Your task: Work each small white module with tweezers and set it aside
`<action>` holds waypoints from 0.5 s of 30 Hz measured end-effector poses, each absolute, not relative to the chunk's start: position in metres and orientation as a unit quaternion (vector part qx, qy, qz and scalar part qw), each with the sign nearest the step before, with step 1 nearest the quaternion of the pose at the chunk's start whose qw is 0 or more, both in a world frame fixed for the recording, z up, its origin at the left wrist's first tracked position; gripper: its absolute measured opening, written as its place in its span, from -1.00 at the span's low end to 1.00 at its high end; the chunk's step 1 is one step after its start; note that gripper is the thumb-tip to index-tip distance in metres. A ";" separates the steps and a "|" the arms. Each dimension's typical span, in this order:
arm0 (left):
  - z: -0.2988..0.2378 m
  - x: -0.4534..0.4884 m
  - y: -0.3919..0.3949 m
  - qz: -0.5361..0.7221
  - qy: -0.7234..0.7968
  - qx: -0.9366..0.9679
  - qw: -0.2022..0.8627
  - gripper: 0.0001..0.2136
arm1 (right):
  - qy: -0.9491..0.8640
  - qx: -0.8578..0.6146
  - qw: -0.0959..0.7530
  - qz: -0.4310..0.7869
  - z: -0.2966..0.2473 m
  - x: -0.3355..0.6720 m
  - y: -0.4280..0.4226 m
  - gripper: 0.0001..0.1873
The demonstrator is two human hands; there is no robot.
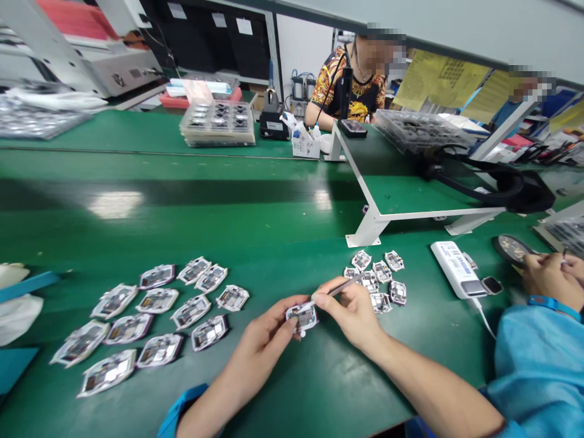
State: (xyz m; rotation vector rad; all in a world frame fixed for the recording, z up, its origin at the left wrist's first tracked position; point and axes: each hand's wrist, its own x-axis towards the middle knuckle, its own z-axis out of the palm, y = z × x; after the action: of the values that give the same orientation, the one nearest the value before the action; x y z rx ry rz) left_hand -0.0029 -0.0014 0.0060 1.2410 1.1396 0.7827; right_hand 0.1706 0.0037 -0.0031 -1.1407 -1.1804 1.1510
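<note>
Between the thumb and fingers of my left hand [269, 331] is a small smartwatch body [303, 317], its inner parts facing up. My right hand [349, 310] pinches a pair of tweezers [344, 286], the tip of which reaches the near face of that watch body. Whether the tip grips any part is too small to tell. On the left of the bench, several similar open watch bodies [157, 300] lie in loose rows. Just beyond my right hand lies a smaller cluster of watch bodies [382, 272].
A white-legged shelf [438, 215] stands at the right, bearing a black headband device [483, 182]. Below it lies a white power-bank-like box [458, 267] with a cable. At far right are a co-worker's hands [550, 277]. Stacked trays [219, 125] sit behind; another person [351, 85] sits opposite.
</note>
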 end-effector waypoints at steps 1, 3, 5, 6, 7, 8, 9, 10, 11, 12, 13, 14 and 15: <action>0.006 -0.003 -0.001 0.338 0.491 0.533 0.600 -0.76 | -0.497 -0.480 0.539 0.482 -0.003 0.170 0.003 -0.87; 0.006 -0.002 -0.001 0.338 0.492 0.524 0.607 -0.75 | -0.500 -0.479 0.541 0.478 -0.004 0.170 0.003 -0.88; 0.006 -0.002 -0.002 0.343 0.496 0.507 0.616 -0.74 | -0.501 -0.476 0.542 0.477 -0.004 0.170 0.003 -0.89; 0.007 -0.001 -0.002 0.348 0.499 0.495 0.621 -0.74 | -0.503 -0.476 0.543 0.476 -0.004 0.170 0.002 -0.90; 0.007 -0.001 -0.002 0.354 0.502 0.481 0.626 -0.73 | -0.503 -0.478 0.543 0.473 -0.004 0.170 0.002 -0.91; 0.008 -0.001 -0.002 0.361 0.505 0.465 0.632 -0.72 | -0.502 -0.482 0.545 0.467 -0.003 0.171 0.001 -0.91; 0.009 -0.001 -0.003 0.368 0.507 0.449 0.637 -0.71 | -0.501 -0.486 0.548 0.461 -0.003 0.171 0.000 -0.92; 0.010 -0.001 -0.003 0.374 0.509 0.434 0.642 -0.70 | -0.500 -0.490 0.551 0.455 -0.003 0.171 0.000 -0.92; 0.012 0.000 -0.003 0.378 0.510 0.422 0.647 -0.69 | -0.499 -0.493 0.553 0.449 -0.003 0.171 -0.001 -0.92; 0.013 0.000 -0.004 0.382 0.510 0.413 0.650 -0.69 | -0.499 -0.493 0.556 0.446 -0.002 0.171 -0.002 -0.92; 0.014 0.000 -0.004 0.384 0.510 0.408 0.652 -0.69 | -0.500 -0.491 0.557 0.445 -0.002 0.170 -0.003 -0.93; 0.016 0.001 -0.004 0.386 0.509 0.406 0.653 -0.69 | -0.502 -0.487 0.558 0.446 -0.002 0.170 -0.003 -0.93; 0.017 0.002 -0.005 0.387 0.509 0.406 0.653 -0.70 | -0.502 -0.483 0.559 0.449 -0.002 0.169 -0.003 -0.93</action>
State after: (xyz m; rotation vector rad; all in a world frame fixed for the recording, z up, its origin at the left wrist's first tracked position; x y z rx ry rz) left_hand 0.0018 -0.0046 0.0168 0.9219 1.1542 0.8786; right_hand 0.1691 -0.0034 -0.0024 -1.1393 -1.1846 1.0600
